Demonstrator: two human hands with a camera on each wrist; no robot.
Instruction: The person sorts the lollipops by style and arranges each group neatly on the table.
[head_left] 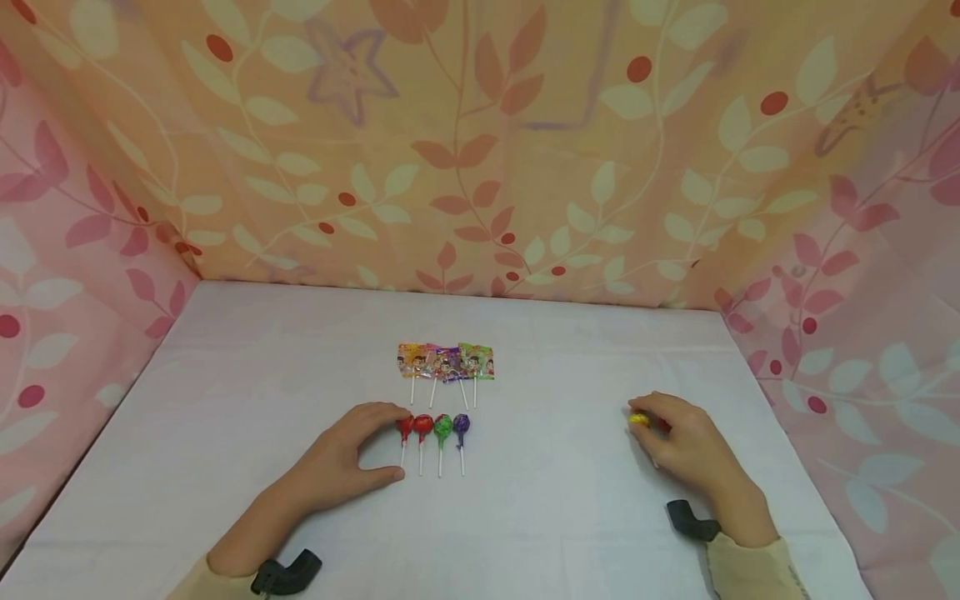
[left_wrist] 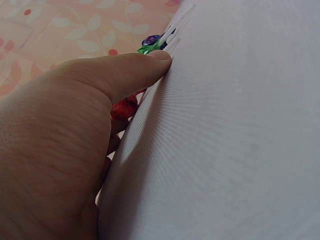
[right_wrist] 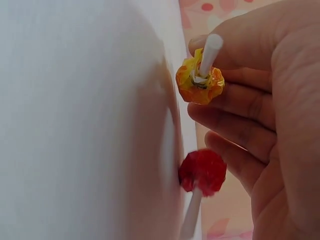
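Note:
My left hand (head_left: 330, 462) rests at the left end of a row of lollipops, its fingertips at the head of the first red lollipop (head_left: 405, 427). Its thumb is spread near the stick's lower end. Beside it lie a second red lollipop (head_left: 423, 426), a green one (head_left: 442, 427) and a purple one (head_left: 461, 425). Off to the right, my right hand (head_left: 693, 442) pinches a yellow-orange lollipop (right_wrist: 200, 80) between thumb and fingertips, its white stick towards the wrist camera. Another red lollipop (right_wrist: 203, 171) is under that hand's lower fingers, mostly hidden in the head view.
Behind the row lie several lollipops in flat printed wrappers, one orange (head_left: 414, 360), one purple (head_left: 447, 364) and one green (head_left: 477, 362). A white cloth (head_left: 547, 500) covers the table. Floral curtains (head_left: 480, 167) enclose its back and sides.

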